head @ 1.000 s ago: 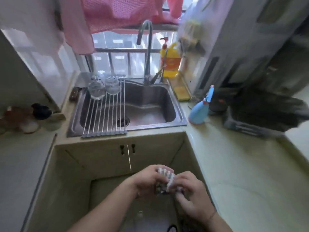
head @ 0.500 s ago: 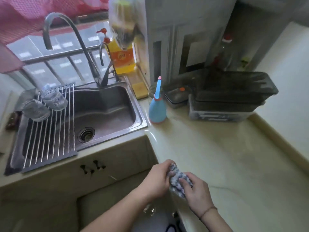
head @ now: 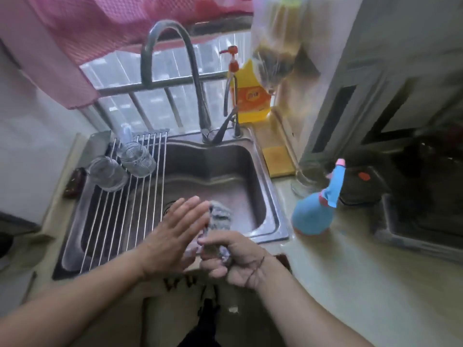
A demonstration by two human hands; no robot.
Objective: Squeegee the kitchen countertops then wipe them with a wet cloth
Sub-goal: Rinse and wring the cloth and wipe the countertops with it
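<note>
A grey-and-white checked cloth [head: 220, 216] hangs bunched over the front of the steel sink [head: 271, 204]. My right hand [head: 235, 261] is closed around the cloth's lower end. Next to it on the left, my left hand [head: 172, 234] is flat with the fingers spread, its palm against the cloth's side, holding nothing. The pale green countertop [head: 363, 271] runs off to the right of the sink. No squeegee is in view.
A roll-up rack [head: 140, 196] with two upturned glasses [head: 136, 159] covers the sink's left half. The tall faucet [head: 198, 96] stands behind the basin, beside an orange soap bottle [head: 250, 96]. A blue spray bottle [head: 315, 206] and dark containers [head: 413, 209] stand on the counter to the right.
Both hands moved with the cloth from the counter corner up over the sink. My left hand let go of the cloth and opened flat. The view swung back left.
</note>
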